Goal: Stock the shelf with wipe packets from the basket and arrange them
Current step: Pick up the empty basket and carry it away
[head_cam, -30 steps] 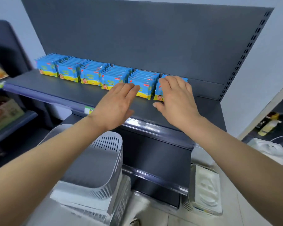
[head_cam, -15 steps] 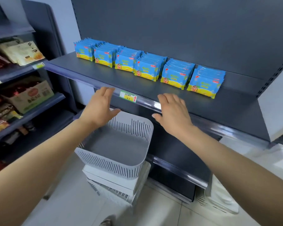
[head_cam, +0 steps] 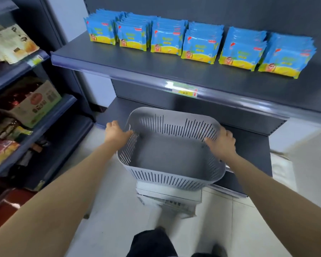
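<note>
Nothing reads cleanly from here: the price tag on the shelf edge shows dark figures on a yellow strip, perhaps 2.9 but too blurred to trust, while the print on the wipe packets and the cardboard box is smudged.

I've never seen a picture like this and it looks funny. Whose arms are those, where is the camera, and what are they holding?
There is no machine here, just a person. The camera sits on their head and looks down, so you see their own two arms reaching out. The left hand and the right hand each grip one side of a grey basket, which looks empty inside. White crates sit below it. Higher up, on the dark shelf, six neat stacks of blue and yellow wipe packets stand in a row. Other goods sit off to the left.
</note>
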`<state>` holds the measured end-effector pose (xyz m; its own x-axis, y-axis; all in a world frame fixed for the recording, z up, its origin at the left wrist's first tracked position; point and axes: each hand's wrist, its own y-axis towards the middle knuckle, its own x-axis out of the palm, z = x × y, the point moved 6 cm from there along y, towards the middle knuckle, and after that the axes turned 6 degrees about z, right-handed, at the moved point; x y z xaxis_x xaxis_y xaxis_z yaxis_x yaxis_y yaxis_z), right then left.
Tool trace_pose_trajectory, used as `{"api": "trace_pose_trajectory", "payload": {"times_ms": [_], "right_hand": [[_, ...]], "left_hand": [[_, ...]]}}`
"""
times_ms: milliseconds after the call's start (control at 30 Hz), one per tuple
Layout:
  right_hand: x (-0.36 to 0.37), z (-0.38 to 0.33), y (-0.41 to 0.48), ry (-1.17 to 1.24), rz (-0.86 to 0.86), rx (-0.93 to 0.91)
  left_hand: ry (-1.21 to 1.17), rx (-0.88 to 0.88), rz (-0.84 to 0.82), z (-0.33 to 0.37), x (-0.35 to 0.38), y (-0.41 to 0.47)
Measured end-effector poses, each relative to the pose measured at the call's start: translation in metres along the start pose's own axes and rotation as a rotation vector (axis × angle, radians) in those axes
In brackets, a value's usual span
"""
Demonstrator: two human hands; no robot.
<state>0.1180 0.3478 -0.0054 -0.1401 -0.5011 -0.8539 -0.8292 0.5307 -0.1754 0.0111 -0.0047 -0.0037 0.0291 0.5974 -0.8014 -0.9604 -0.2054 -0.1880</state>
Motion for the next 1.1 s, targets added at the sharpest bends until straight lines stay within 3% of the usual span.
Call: {"api": "trace_pose_trajectory", "payload": {"times_ms": [100, 233, 367, 767, 1100], "right_hand": [[0.012, 0.024, 0.009, 0.154, 0.051, 0.242], [0.025, 0.039, 0.009, 0.587, 0.033, 0.502], [0.024, 0.046, 0.004, 0.825, 0.053, 0.644], [-0.044, 0.14, -0.067, 1.146, 0.162, 0.831], [-0.122, 0.306, -0.211, 1.375, 0.499, 0.959]], "left_hand": [[-0.135, -0.091, -0.079, -0.014, 0.01, 0.016], [-0.455, -0.298, -0.163, -0.025, 0.025, 0.034], [-0.614, -0.429, -0.281, -0.026, 0.05, 0.051], [-0.576, -0.329, -0.553, 0.077, 0.079, -0.008], [-0.444, -0.116, -0.874, 0.202, 0.163, -0.174]]}}
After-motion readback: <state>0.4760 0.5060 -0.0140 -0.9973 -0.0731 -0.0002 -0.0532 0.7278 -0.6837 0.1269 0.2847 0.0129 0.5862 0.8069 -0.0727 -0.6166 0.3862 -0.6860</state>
